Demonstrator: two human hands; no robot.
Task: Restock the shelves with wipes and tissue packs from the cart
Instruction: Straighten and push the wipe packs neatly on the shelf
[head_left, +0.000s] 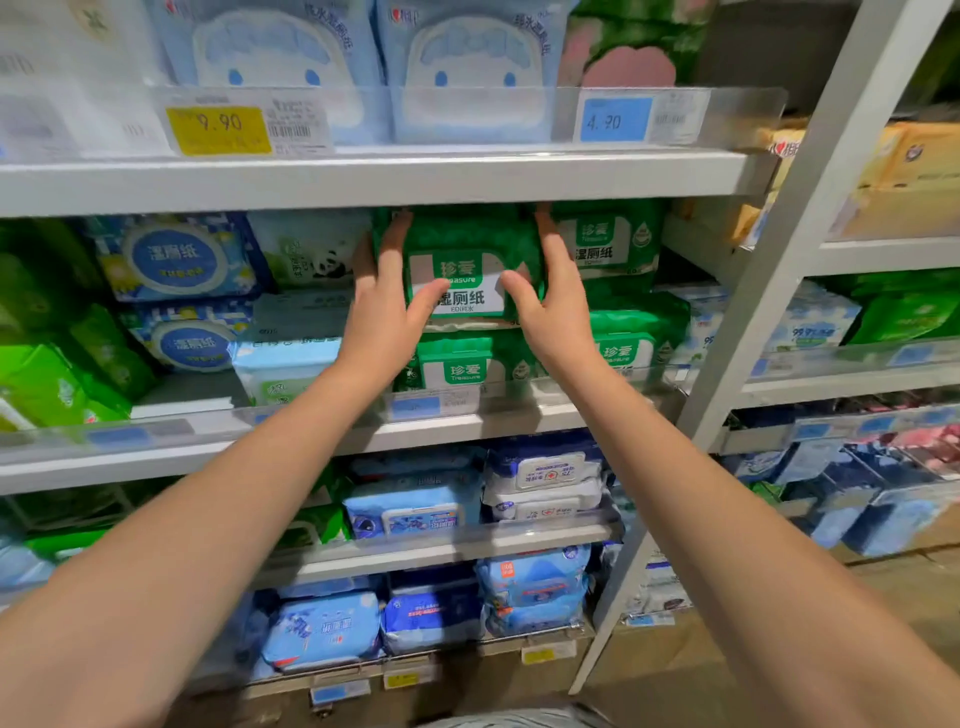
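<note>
1 glossy pillowy green wipes pk (465, 241) | L hand (387, 309) + R hand (553, 312) holding

1 head view — looks forward and slightly down, close to the shelves (374, 179).

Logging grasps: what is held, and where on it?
Green wipes pack, gripped at its ends: left hand on the left, right hand on the right, thumbs in front.
</note>
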